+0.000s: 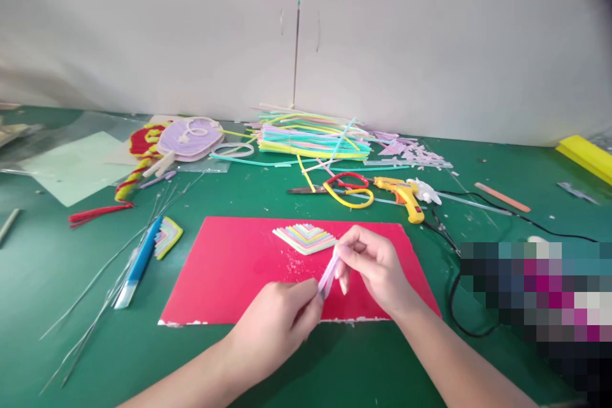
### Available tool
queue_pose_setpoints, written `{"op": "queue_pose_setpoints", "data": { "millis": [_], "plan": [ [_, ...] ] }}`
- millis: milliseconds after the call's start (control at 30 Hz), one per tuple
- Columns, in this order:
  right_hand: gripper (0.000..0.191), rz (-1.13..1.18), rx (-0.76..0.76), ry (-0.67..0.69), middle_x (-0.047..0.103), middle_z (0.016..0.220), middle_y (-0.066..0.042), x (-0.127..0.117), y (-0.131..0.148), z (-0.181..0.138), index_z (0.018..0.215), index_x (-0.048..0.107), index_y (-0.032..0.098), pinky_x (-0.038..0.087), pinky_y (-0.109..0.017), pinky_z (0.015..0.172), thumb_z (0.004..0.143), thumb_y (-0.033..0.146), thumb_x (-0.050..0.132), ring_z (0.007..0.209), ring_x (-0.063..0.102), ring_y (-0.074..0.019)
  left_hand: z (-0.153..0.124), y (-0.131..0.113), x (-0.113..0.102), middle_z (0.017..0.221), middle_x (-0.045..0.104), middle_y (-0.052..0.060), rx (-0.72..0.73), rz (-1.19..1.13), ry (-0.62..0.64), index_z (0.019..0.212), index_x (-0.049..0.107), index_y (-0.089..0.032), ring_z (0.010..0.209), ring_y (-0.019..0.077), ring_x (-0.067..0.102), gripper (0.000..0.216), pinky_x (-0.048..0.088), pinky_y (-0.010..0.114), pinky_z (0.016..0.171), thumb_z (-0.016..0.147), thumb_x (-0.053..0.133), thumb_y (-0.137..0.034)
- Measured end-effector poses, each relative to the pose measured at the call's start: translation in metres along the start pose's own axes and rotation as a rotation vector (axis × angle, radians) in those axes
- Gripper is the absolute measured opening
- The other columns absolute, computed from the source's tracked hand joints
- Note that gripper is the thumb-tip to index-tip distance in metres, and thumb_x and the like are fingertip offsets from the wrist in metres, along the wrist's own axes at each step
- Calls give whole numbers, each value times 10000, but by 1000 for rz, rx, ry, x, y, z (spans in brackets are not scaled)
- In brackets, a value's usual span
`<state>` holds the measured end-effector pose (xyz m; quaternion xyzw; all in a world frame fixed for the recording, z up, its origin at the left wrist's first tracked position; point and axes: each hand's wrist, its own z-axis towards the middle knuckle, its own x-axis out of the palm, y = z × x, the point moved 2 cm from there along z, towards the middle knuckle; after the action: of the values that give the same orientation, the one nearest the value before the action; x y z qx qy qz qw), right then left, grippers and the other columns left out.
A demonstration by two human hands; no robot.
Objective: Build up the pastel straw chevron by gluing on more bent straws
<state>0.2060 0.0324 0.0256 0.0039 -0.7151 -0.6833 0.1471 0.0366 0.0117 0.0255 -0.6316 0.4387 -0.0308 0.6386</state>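
Both my hands hold one short pale lilac strip piece (pixel 329 273) above the red sheet (pixel 224 274). My left hand (pixel 277 325) pinches its lower end, fingers closed. My right hand (pixel 373 264) pinches its upper end between thumb and fingers. Just beyond them on the red sheet lies a small diamond-shaped piece (pixel 306 237) made of nested pastel strips.
On the green table lie a heap of pastel strips (pixel 310 137), red-and-yellow scissors (pixel 342 190), a yellow glue gun (pixel 404 194) with a black cable, a blue-handled tool (pixel 138 264), thin wires, a lilac and red-yellow craft piece (pixel 176 140) and a yellow block (pixel 586 156).
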Motion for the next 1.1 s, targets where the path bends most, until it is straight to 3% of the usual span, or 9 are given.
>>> {"op": "queue_pose_setpoints", "data": {
  "millis": [133, 267, 367, 500, 667, 800, 1100],
  "plan": [
    [181, 37, 68, -2, 639, 577, 20, -1, -4, 2, 740, 562, 156, 490, -191, 424, 853, 289, 610, 425, 585, -86, 0, 1, -2, 536, 545, -18, -16, -55, 48, 639, 495, -181, 458, 92, 455, 325, 342, 205, 492, 918, 355, -270],
    [176, 50, 82, 52, 635, 569, 20, -4, 0, 3, 733, 558, 150, 480, -182, 413, 847, 269, 620, 427, 582, -84, 4, 5, -3, 704, 652, 74, -58, -604, 119, 763, 570, -146, 619, 152, 593, 451, 470, 267, 624, 951, 279, -435],
    [174, 63, 91, 108, 641, 573, 15, -3, 1, 3, 734, 556, 145, 479, -186, 407, 842, 263, 625, 420, 585, -87, 7, 6, 1, 768, 670, 116, -85, -985, 234, 898, 580, -120, 633, 183, 630, 488, 498, 317, 628, 943, 268, -492],
    [171, 83, 99, 174, 647, 569, 14, 2, 2, 4, 732, 556, 141, 481, -185, 416, 829, 255, 639, 417, 593, -87, 7, 6, 10, 724, 640, 102, -117, -1193, 416, 946, 596, -94, 585, 159, 613, 467, 478, 278, 583, 940, 324, -473],
    [153, 60, 83, 196, 662, 575, 13, 1, 6, 4, 741, 556, 146, 482, -183, 427, 822, 239, 646, 422, 605, -88, 5, 8, 14, 647, 577, 49, -135, -1414, 485, 939, 609, -101, 539, 122, 553, 456, 439, 227, 537, 938, 340, -470],
    [155, 43, 87, 202, 672, 583, 10, 1, 8, 4, 734, 558, 150, 498, -195, 440, 809, 238, 661, 434, 620, -99, 5, 7, 14, 570, 538, 24, -174, -1478, 513, 926, 608, -109, 469, 108, 496, 448, 394, 207, 487, 944, 322, -454],
    [145, 12, 74, 123, 683, 592, 11, 2, 2, 5, 750, 578, 150, 525, -193, 456, 776, 237, 691, 455, 637, -103, 5, 8, 16, 556, 511, -7, -47, -1336, 325, 921, 577, -124, 457, 82, 450, 334, 358, 201, 503, 947, 384, -396]
  ]
}}
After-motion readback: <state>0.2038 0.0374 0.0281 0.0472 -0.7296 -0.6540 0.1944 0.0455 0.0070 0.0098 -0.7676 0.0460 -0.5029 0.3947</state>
